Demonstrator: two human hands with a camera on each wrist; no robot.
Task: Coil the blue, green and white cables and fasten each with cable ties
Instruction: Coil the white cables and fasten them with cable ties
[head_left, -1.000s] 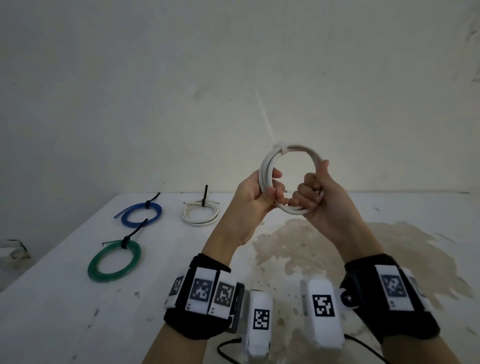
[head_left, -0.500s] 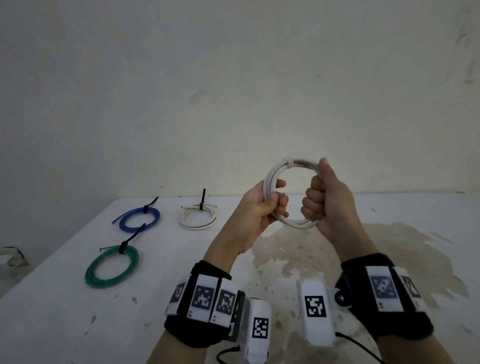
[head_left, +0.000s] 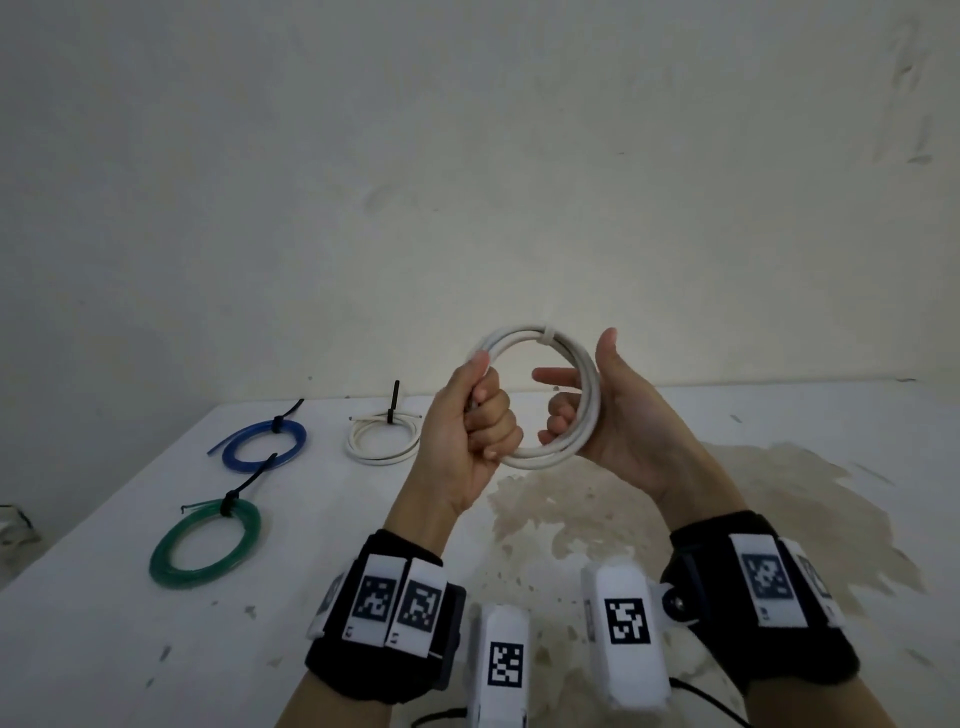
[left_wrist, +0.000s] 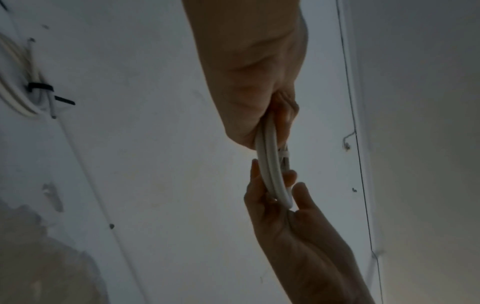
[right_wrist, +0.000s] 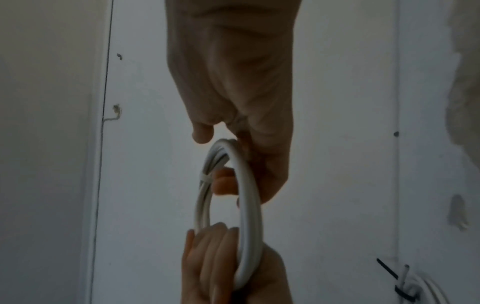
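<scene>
A bare, plain workroom rather than a furnished home: a white tabletop (head_left: 130, 649), scuffed and marked by a large brownish stain (head_left: 701, 509), stands against an unpainted-looking, blotchy pale wall (head_left: 467, 182). Tied cable coils (head_left: 205, 543) lie on it; little else shows.
</scene>
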